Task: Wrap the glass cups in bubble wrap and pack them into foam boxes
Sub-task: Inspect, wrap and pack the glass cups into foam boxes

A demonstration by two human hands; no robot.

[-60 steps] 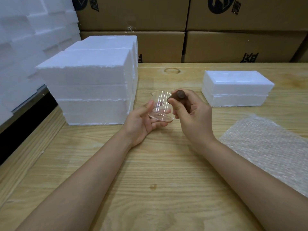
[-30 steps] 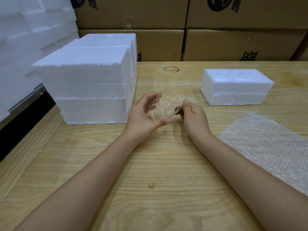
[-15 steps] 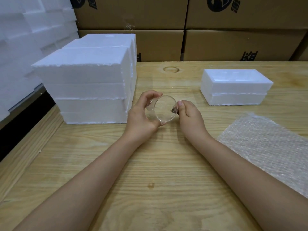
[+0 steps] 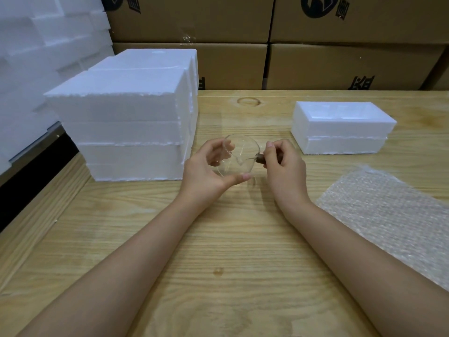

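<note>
We cradle the glass cup (image 4: pixel 239 155) above the table, left hand (image 4: pixel 206 171) curled round its body, right hand (image 4: pixel 284 166) pinching its brown handle (image 4: pixel 260 161), bubble wrap (image 4: pixel 388 215) beside us

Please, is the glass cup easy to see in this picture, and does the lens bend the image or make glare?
Head view: the glass cup is nearly invisible, traced only by thin bright reflections between the left hand and right hand; light is soft, with faint shadows on the table; the wide lens slants the foam stack; the bubble wrap glints mildly.
</note>
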